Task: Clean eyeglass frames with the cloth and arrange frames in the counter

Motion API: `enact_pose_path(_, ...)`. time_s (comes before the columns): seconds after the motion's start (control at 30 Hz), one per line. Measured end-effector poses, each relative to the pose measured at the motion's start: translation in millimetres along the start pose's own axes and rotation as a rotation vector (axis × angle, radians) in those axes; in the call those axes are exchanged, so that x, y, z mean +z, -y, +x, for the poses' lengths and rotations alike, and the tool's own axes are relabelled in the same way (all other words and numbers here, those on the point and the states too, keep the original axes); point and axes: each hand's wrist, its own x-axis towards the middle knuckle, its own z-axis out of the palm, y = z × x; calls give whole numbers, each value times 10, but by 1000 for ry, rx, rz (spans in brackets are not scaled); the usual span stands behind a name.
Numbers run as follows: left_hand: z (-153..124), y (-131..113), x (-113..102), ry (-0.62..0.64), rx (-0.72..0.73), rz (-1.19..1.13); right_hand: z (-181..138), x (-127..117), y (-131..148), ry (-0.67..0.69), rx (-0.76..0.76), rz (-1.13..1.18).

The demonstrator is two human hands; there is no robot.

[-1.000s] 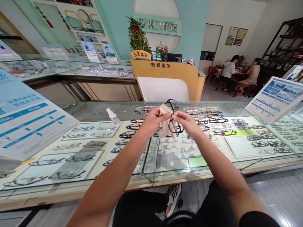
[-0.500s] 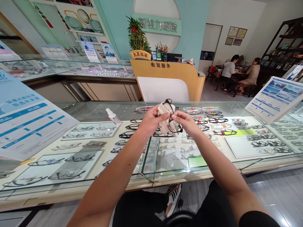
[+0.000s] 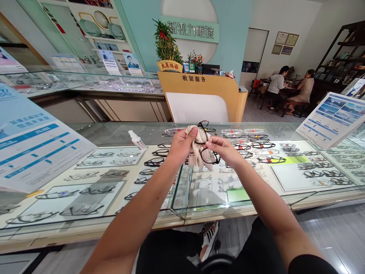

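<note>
Above the glass display counter (image 3: 199, 205) I hold a pair of black-framed glasses (image 3: 207, 153). My left hand (image 3: 180, 146) is closed on a beige cleaning cloth (image 3: 199, 151), its thumb pressing the cloth against the upper lens. My right hand (image 3: 224, 149) pinches the frame near its middle. The cloth hangs down behind the lower lens and hides part of the frame.
A small white spray bottle (image 3: 137, 140) lies on the counter glass to the left. Several glasses are laid out under the glass. Tilted printed boards stand at the left (image 3: 34, 144) and right (image 3: 332, 118). An orange cashier desk (image 3: 201, 96) stands behind; two people sit at a far table (image 3: 288, 88).
My left thumb and the cloth have slid a little up and left over the upper lens. My right hand has stayed on the frame.
</note>
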Motion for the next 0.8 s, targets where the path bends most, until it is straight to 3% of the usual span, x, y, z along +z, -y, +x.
enact_pose_path(0.3,-7,-13,24,-93,-71,-76,-11,17,20,41,41,-69)
enact_pose_path(0.6,-40,-50,20,84,-121,-71,-10,11,39,-25,15,-5)
enact_pose_path(0.8,-43,-7,30,96,-107,-58,-24,17,23,-6,38,16)
